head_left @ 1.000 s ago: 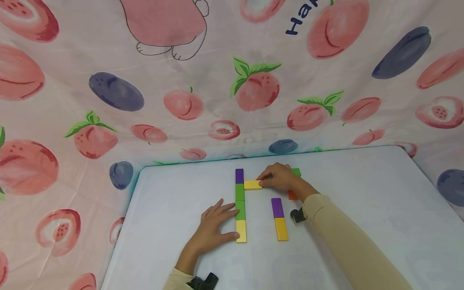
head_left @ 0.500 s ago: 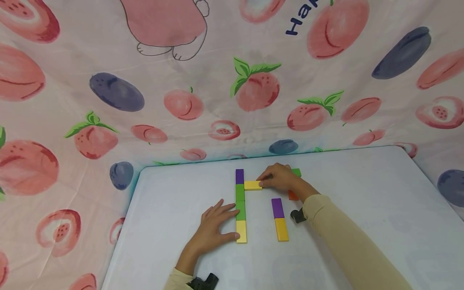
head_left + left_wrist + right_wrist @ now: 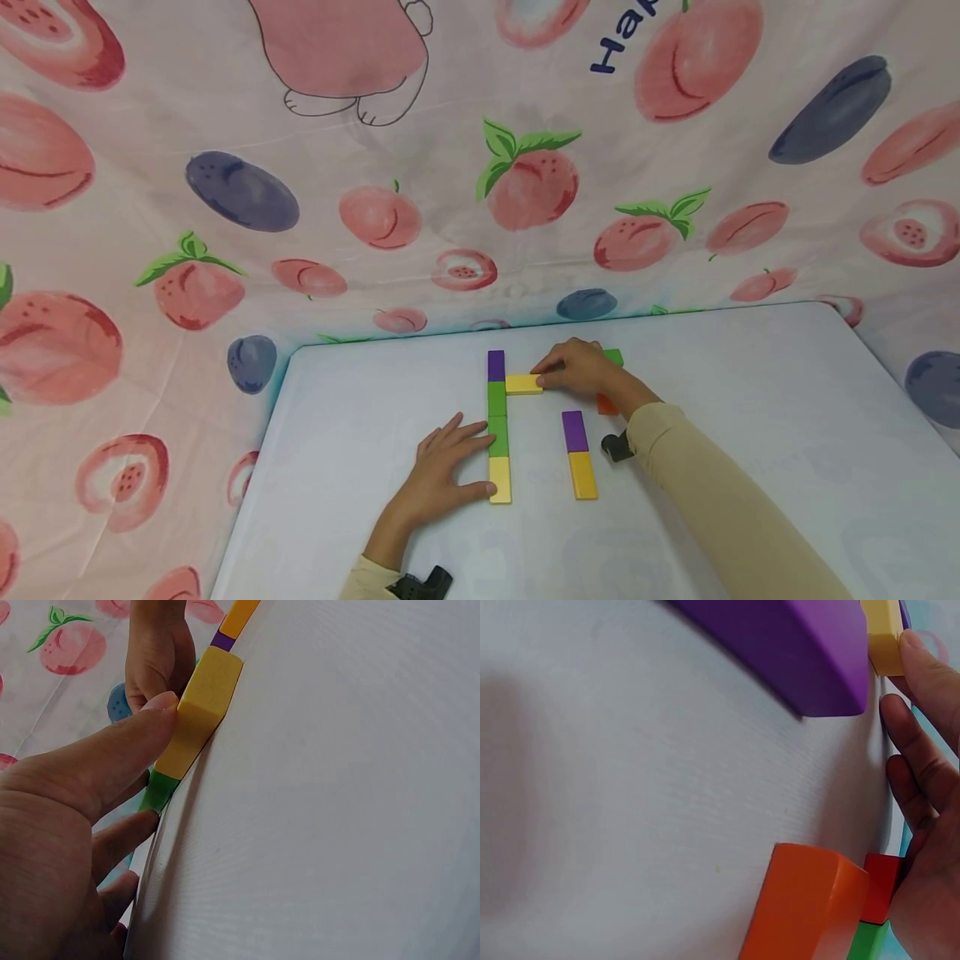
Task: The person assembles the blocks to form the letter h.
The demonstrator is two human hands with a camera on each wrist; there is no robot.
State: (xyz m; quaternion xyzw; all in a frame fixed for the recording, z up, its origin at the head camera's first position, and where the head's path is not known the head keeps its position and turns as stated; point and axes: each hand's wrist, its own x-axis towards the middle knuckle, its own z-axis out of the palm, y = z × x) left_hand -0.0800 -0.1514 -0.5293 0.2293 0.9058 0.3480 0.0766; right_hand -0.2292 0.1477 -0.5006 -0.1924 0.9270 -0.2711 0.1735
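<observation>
A straight line of blocks stands on the table: a purple block (image 3: 496, 365), two green blocks (image 3: 498, 436) and a pale yellow block (image 3: 500, 480) at the near end. My left hand (image 3: 447, 467) lies along its left side, fingers spread. Its thumb touches the pale yellow block and a fingertip meets the nearer green one. From the line's upper right side a yellow block (image 3: 522, 384) sticks out crosswise. My right hand (image 3: 579, 367) pinches that block's right end by thumb and fingers. In the left wrist view, the thumb rests against the pale yellow block (image 3: 201, 712).
Right of the line, a purple block (image 3: 575, 431) and an orange-yellow block (image 3: 583, 476) lie end to end. A green block (image 3: 613, 357) and an orange block (image 3: 607, 405) are partly hidden by my right arm. The right wrist view also has a red block (image 3: 881, 887). A fruit-print cloth (image 3: 420, 150) hangs behind the table.
</observation>
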